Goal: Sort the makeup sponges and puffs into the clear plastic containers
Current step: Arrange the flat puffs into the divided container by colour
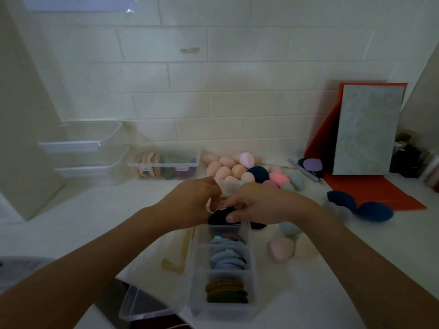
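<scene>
A long clear divided container [252,276] lies on the white counter in front of me, holding olive puffs [226,292], blue puffs [228,260] and a brown and teal group [228,238]. Both hands meet over its far compartment. My right hand [259,205] pinches a black puff [219,217] at the compartment's top. My left hand [190,203] has its fingers curled beside the same puff; whether it holds the puff is hidden. Loose egg-shaped sponges lie beyond: peach ones [223,168], a navy one [259,173] and a pink one [279,178].
Stacked clear tubs [88,148] and a closed clear box of puffs [164,166] stand at the back left. Navy sponges [375,211], pastel sponges [281,249] and an orange folder with a grey board [368,131] are to the right. A clear lid [142,307] hangs at the counter's near edge.
</scene>
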The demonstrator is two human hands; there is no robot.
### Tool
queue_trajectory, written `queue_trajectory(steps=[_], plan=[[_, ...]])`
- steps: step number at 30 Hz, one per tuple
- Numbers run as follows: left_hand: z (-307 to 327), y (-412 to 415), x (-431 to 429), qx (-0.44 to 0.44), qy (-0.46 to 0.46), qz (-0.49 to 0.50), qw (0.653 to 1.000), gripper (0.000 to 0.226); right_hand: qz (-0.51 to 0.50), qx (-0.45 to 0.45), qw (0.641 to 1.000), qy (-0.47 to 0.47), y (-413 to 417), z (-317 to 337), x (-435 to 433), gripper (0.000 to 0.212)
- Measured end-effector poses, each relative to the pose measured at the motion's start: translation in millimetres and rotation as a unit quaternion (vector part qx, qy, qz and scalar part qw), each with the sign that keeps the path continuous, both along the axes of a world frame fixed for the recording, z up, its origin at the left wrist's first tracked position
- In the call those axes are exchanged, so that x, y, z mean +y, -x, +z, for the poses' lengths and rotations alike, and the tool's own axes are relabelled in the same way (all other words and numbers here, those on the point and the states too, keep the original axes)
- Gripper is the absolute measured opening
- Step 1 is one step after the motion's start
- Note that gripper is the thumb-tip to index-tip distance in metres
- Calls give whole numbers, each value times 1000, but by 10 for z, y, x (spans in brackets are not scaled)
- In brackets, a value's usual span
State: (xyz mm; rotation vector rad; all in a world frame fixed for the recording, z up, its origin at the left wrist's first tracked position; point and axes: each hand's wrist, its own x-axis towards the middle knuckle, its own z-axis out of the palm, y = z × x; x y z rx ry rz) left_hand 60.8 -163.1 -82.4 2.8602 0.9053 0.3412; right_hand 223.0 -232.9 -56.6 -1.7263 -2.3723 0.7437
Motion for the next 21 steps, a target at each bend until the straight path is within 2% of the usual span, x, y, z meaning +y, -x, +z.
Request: queue_trajectory(steps=[3, 5, 8, 10, 14, 17, 21], plan=[[3, -15, -25, -1, 9, 13, 1000, 22, -3, -55, 998, 6, 51, 13, 31, 13], [1, -35, -38, 1, 11, 21, 1000, 25, -12, -118, 993, -17, 102, 29, 68, 15], [-8, -49, -34, 3, 13, 28, 1000, 28, -30, -166, 984, -51, 180, 26, 93, 15], [-10, -49, -26, 6, 15, 28, 999, 26, -17, -171, 984, -43, 169, 46, 75, 14], [-14, -63, -16, 11, 16, 28, 999, 23, 13, -121, 993, -6, 47, 119, 9, 22], [-15, -76, -23, 15, 14, 33, 999, 22, -26, -120, 992, -42, 96, 72, 7, 22], [-17, -78, -34, 19, 12, 35, 999, 22, -73, -172, 980, -66, 224, -5, 83, 24]])
